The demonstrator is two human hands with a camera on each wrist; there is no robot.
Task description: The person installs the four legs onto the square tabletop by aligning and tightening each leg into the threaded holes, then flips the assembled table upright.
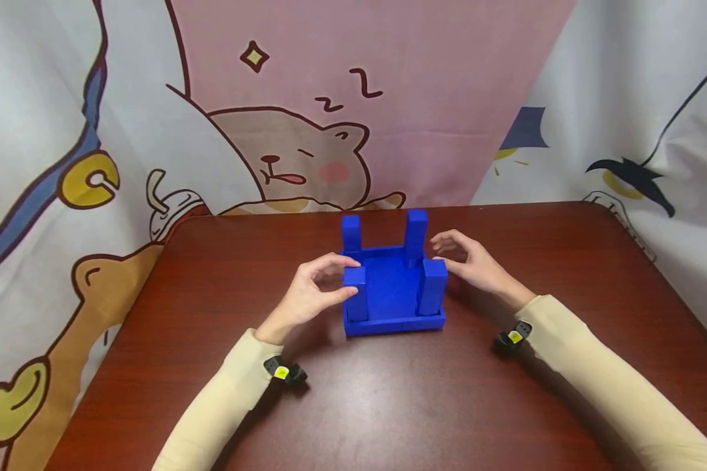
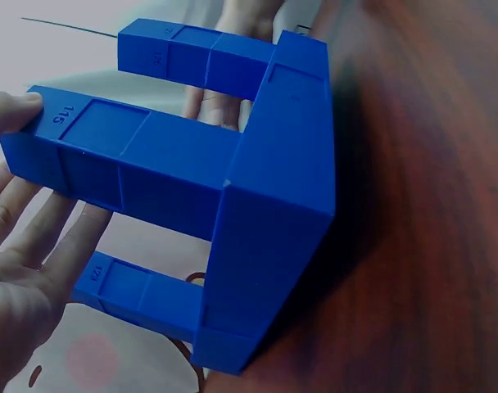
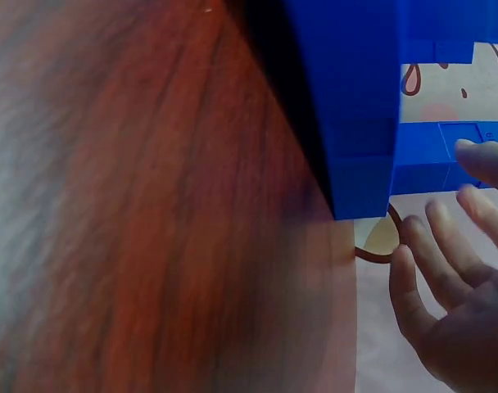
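Note:
A blue square tray-like base stands on the table, with an upright blue post at each corner. My left hand pinches the near left post close to its top. In the left wrist view, the thumb presses one side of that post, marked 115, and the fingers lie along another. Beside the near right post is my right hand, its fingers loosely bent and spread around no object. Its thumb tip is right at that post's top edge. Behind stand the far left post and far right post.
The brown wooden table extends on all sides of the blue piece. A cartoon-printed cloth hangs behind the table's back edge. Each sleeve carries a small black wrist camera, one at the left cuff, one at the right.

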